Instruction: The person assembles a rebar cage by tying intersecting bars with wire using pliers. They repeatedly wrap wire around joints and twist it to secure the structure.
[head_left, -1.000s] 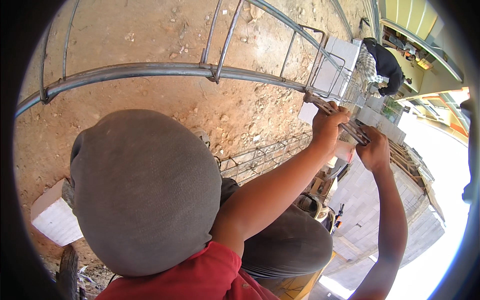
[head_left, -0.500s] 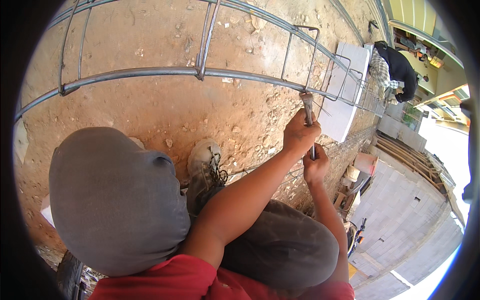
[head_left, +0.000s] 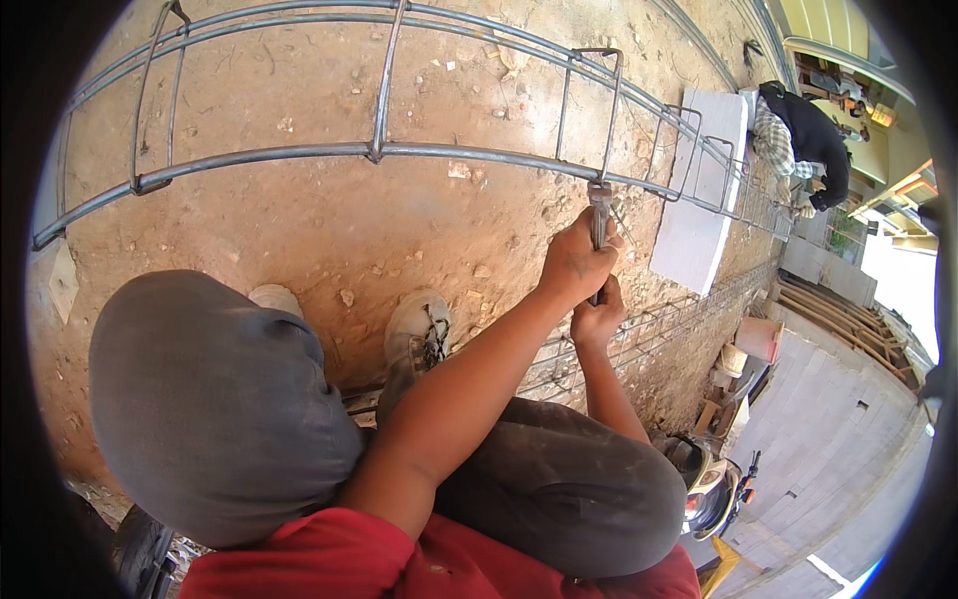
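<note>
Fingers (head_left: 603, 260) curled — round pincers (head_left: 599, 204)

You are on a building site. Bare, stony dirt (head_left: 269, 215) lies under your shoes (head_left: 412, 319), and a long cage of steel bars (head_left: 479, 152) runs across in front of you. Off to your right you have a grey block wall (head_left: 848, 439), some long pieces of wood (head_left: 838, 321), a bucket (head_left: 733, 360) and a motorbike (head_left: 711, 489). Farther off, a co-worker (head_left: 813, 130) bends low near a pale slab (head_left: 691, 235).
</note>
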Available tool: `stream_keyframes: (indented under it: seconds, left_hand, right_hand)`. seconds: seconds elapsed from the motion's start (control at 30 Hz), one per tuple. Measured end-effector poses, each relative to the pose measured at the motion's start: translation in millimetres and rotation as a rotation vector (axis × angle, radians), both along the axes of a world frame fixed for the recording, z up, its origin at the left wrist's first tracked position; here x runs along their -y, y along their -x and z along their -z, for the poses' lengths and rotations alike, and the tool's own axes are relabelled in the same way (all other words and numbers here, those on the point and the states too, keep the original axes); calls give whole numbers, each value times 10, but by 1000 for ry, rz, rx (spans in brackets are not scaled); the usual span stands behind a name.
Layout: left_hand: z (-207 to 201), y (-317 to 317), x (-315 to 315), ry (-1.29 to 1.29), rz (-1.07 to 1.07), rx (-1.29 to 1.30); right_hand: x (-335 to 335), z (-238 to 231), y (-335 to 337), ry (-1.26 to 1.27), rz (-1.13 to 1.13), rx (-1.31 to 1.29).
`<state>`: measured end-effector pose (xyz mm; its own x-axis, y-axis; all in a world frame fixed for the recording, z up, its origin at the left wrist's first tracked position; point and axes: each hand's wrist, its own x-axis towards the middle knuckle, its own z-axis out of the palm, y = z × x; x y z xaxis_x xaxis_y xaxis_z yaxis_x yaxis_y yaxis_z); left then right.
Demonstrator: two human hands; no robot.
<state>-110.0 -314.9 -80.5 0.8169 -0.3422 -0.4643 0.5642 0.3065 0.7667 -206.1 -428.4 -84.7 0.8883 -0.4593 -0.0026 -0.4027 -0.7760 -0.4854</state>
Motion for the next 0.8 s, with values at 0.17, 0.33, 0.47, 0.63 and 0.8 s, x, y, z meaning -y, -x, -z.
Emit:
stream_keyframes:
  seconds: [0.17, 0.33, 0.47, 0.63, 0.8]
  left_hand:
    - [88, -80, -29, 108, 40, 73]
    - [147, -84, -36, 110, 76, 110]
    - [188, -56, -73, 220, 11, 36]
    - [243, -97, -278, 156, 221, 80]
    - [178, -124, -468, 196, 284, 37]
  right_hand:
    - [113, 154, -142, -16, -63, 71]
    - [173, 184, -177, 6, -64, 56]
    - [109, 136, -55, -220, 16, -53]
    - [16, 29, -9, -666, 80, -237]
    - [-29, -82, 8, -1286, 47, -444]
